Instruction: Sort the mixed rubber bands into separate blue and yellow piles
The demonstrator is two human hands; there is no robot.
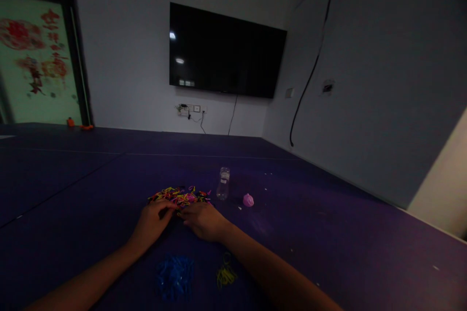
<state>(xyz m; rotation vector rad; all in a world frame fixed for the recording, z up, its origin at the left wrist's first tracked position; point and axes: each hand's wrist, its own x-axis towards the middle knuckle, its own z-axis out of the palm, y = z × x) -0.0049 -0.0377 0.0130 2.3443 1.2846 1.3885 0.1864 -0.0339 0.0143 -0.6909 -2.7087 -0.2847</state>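
Note:
A loose pile of small multicoloured rubber bands (186, 198), mostly pink, yellow, red and black, lies on the dark purple floor. My left hand (155, 218) is at the pile's near edge, thumb and index fingertip pinched together; what they hold is too small to make out. Close beside it, my right hand (204, 220) has its fingers curled at the same edge, a bit of yellow showing at the tips. Nearer to me are a heap of blue bands (175, 276) and, below my right forearm, a smaller bunch of yellow bands (226, 276).
A clear plastic bottle (223, 183) stands just behind the pile, with a pink rounded object (248, 199) to its right. White scraps dot the purple floor (346, 248). A large television (226, 51) hangs on the far wall; a black cable (310, 77) runs down the right wall.

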